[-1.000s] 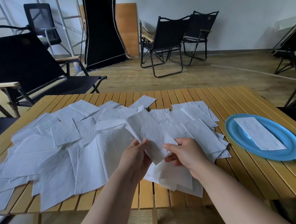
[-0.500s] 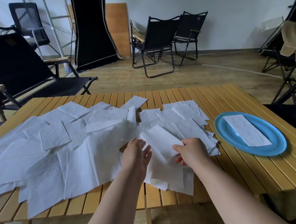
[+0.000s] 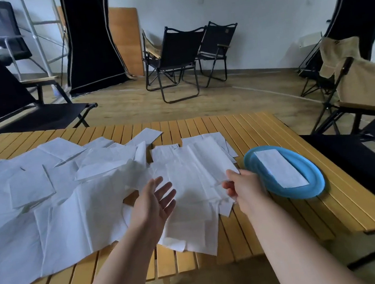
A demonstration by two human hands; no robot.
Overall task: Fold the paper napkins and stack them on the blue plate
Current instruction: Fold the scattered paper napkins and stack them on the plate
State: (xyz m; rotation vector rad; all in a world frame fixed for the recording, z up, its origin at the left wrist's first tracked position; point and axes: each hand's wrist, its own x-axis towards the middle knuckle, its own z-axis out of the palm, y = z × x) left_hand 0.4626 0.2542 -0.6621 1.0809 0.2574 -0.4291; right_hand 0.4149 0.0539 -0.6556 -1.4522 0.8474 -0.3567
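Just beyond the right hand (image 3: pixel 244 188), whose grip pinches the near end of a folded napkin (image 3: pixel 210 160), sits the blue plate (image 3: pixel 307 188) on the slatted wooden desk (image 3: pixel 275 220); the napkin slants up and away from the fingers, toward the middle of the desk, and its near corner lies close to the plate's left rim. One folded napkin on the plate (image 3: pixel 280 169) lies flat along its length, to the right of that grip. To the left of the right hand, the left hand (image 3: pixel 154 199) hangs over the paper with palm turned up and fingers spread and relaxed, its grip released and holding nothing. Under and to the left of both hands spreads a loose heap of white napkins (image 3: pixel 54 207), some opened out, some folded, overlapping and reaching the desk's near edge. No writing can be read on the napkins or the plate. Beyond the desk stand black folding chairs (image 3: pixel 175 60) on a wooden floor.
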